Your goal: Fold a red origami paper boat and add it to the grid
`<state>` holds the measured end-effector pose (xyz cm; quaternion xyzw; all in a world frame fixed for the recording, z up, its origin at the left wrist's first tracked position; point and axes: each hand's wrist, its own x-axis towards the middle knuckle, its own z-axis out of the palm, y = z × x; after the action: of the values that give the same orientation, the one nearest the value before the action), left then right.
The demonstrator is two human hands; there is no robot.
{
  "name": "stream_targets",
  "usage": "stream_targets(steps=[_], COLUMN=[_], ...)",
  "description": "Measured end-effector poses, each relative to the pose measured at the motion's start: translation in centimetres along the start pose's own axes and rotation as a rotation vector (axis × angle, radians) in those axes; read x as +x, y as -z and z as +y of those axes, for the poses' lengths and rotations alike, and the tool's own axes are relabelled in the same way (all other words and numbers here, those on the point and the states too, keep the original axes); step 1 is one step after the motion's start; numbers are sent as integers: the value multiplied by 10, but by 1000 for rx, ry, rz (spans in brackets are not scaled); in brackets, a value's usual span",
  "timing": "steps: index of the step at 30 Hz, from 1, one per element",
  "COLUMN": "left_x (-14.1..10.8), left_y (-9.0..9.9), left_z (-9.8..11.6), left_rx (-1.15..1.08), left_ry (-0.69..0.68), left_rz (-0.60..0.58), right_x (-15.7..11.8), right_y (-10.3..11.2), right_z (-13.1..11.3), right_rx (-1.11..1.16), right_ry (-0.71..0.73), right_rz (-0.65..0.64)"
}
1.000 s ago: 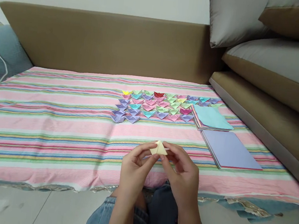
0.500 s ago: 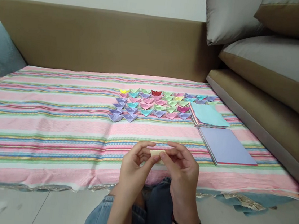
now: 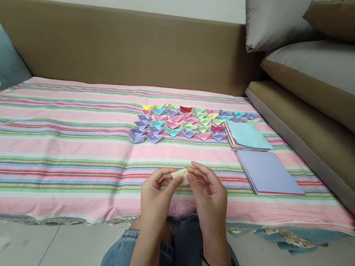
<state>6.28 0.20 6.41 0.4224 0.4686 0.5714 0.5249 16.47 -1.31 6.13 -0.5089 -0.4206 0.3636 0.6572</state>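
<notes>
Between my hands is a small pale-yellow folded paper, held up over the near edge of the striped cloth. My left hand pinches its left part with thumb and fingers. My right hand grips the right part, its thumb pressed on the front and its fingers behind. Fingers and thumbs cover some of the paper's lower and right edges. Beyond the hands, several folded paper boats in purple, pink, green, blue, yellow and red lie in rows.
A stack of square sheets with light blue on top lies right of the boats. Nearer is another stack topped with purple paper. Large cushions are piled at the right. A brown backrest stands behind the striped cloth.
Both hands have shifted slightly left with the pale-yellow paper. The paper has turned and now shows a pointed, peaked shape instead of a flat strip.
</notes>
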Motion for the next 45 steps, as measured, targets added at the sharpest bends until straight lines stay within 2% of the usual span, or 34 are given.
stream_targets(steps=[4,9,13,17,26,29,34,37,45], left_x=[-1,-3,-6,-8,-14,-13,-11,-13,-9], left_y=[1,-1,-5,-9,-16,-15,-11,-14,-16], left_z=[1,2,3,5,4,2,2,5,6], left_rx=[-5,460,565,554,432,372,378,357,-37], left_ry=[-26,-310,-402,-382,-212,-193,-245,-221,-65], left_rz=[36,135,182,219,289,279,203,210,245], right_x=[-1,-3,-3,-3,-4,-3,-3,-4,-2], right_y=[-2,-2,-2,-3,-3,-4,-4,-4,-5], right_z=[3,7,8,8,8,6,3,2,-2], right_rx=[-61,-139,-209,-223,-211,-209,-191,-157,109], right_ry=[9,72,116,130,135,141,198,188,32], right_rz=[-39,36,62,85,86,72,95,121,218])
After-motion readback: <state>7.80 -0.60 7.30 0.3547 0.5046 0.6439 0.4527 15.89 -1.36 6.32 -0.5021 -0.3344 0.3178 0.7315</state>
